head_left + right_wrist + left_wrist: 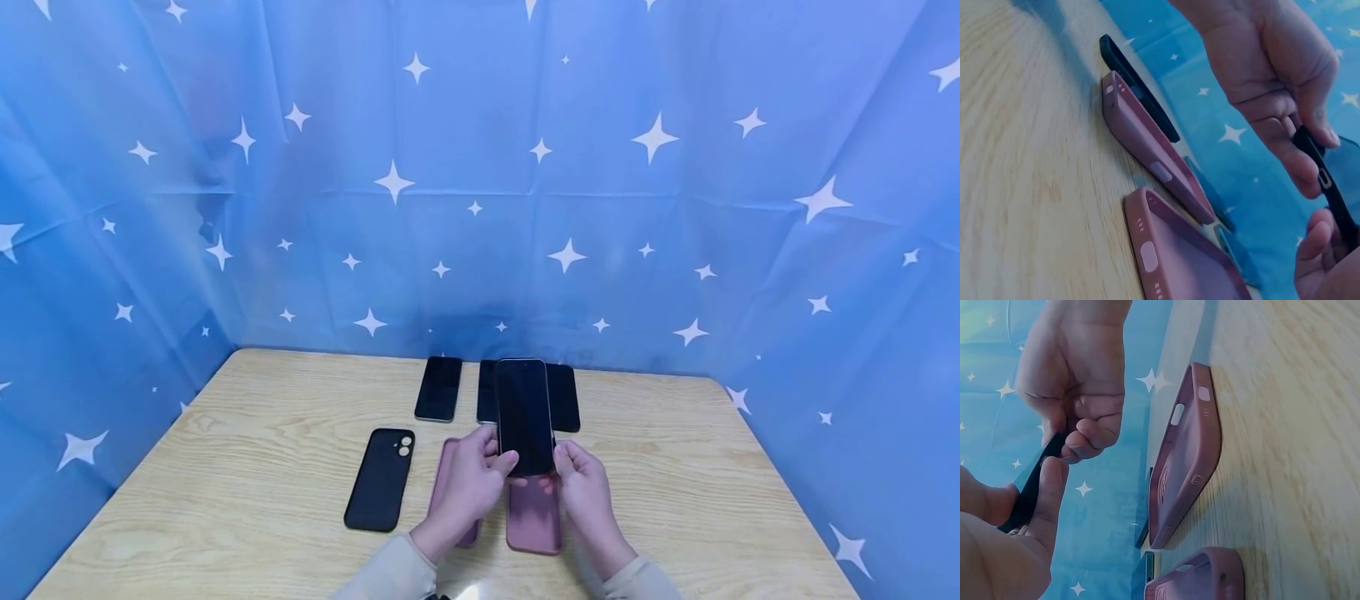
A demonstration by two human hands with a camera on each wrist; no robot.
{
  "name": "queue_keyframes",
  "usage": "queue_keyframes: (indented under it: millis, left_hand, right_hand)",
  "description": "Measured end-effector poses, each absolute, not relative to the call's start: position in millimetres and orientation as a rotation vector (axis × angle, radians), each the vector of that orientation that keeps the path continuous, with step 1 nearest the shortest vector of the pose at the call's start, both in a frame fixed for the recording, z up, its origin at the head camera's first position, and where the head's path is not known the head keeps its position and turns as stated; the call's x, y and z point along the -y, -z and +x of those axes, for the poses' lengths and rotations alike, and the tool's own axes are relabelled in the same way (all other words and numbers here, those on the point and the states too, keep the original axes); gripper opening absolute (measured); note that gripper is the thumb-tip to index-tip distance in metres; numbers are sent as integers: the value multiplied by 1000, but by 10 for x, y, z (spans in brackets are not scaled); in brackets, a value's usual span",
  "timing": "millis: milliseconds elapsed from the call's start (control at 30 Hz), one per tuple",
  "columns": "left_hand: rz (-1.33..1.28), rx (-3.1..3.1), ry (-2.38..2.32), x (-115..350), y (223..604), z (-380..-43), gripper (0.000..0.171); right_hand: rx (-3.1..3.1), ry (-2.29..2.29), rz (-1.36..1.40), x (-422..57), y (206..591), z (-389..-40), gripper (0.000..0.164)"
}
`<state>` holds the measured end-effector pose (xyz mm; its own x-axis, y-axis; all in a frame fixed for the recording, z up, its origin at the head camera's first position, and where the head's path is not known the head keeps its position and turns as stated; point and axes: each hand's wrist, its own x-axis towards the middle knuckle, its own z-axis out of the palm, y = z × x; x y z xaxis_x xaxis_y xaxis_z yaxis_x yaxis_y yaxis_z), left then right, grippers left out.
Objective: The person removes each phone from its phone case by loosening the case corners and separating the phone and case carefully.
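Observation:
Both hands hold a dark-screened phone, screen up, above the table's middle. My left hand grips its lower left corner with the thumb over the screen edge. At the lower right side, my right hand pinches the edge between thumb and fingers. A black case with a port cutout runs along the phone's bottom end in the right wrist view. Beneath the hands lie two pink phone cases, the right one and the left one, hollow side up; my left hand and forearm partly hide the left one.
An empty black phone case lies at the left on the wooden table. Toward the back edge are more dark phones: a left one, a middle one and a right one, the last two partly covered. Blue star-patterned cloth stands behind.

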<state>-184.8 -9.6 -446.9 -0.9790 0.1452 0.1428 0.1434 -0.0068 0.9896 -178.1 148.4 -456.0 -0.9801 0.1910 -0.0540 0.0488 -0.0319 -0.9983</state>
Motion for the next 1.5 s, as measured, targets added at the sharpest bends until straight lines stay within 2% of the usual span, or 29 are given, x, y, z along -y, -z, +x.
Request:
queue_keyframes:
  millis: [167, 267, 333, 667, 800, 1167, 1400, 1500]
  left_hand:
    - [321, -2210, -2184, 95, 4445, -1844, 7]
    - [335, -2065, -2248, 87, 4438, -1839, 21]
    - [349, -1996, -2270, 82, 4432, -1842, 23]
    - [437, -2001, -2229, 146, 4432, -1877, 19]
    - [424, -2095, -2186, 167, 4447, -1906, 16]
    - [446, -2151, -2175, 138, 4487, -1869, 17]
    - [394, -2213, -2171, 116, 4487, -1849, 21]
    - [373, -2234, -2154, 113, 4485, -1854, 14]
  right_hand:
    - [1948, -2380, -238, -1492, 4577, -1788, 28]
    - [1885, -2482, -225, -1514, 4605, -1789, 27]
    - [1857, -2540, -222, -1535, 4625, -1793, 25]
    - [1994, -2649, -130, -1686, 4647, -1841, 21]
    - [2094, -2584, -181, -1733, 4623, -1849, 17]
    - [2181, -2307, -401, -1663, 4591, -1801, 29]
    - [2146, -2270, -391, -1615, 4551, -1753, 36]
    - [2156, -2248, -371, -1611, 4542, -1730, 40]
